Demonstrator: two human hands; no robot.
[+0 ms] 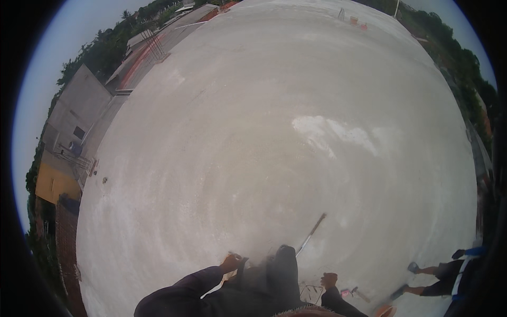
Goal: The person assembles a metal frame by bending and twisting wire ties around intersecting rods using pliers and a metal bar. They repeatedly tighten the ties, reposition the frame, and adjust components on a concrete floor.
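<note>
My left hand (230,262) is at my left knee, its fingers curled beside a dark shape; what they hold, if anything, I cannot make out. On the other side, my right hand (329,280) is held out with the fingers closed, their contents hidden. A thin wire frame (311,294) lies close to it; whether the two touch I cannot tell. Right of that hand, a small red item (346,292) and a flat-bladed hand tool (361,295) rest on the concrete slab (253,158). A long straight pole (311,235) extends forward from my bent knee.
At the right edge stands another person (454,277) in dark shorts and blue sleeves. Upright rebar (153,46) rises along the left slab edge, near a grey block wall (82,100). Small orange objects (358,22) sit far ahead. A wet-looking pale patch (338,132) marks the slab.
</note>
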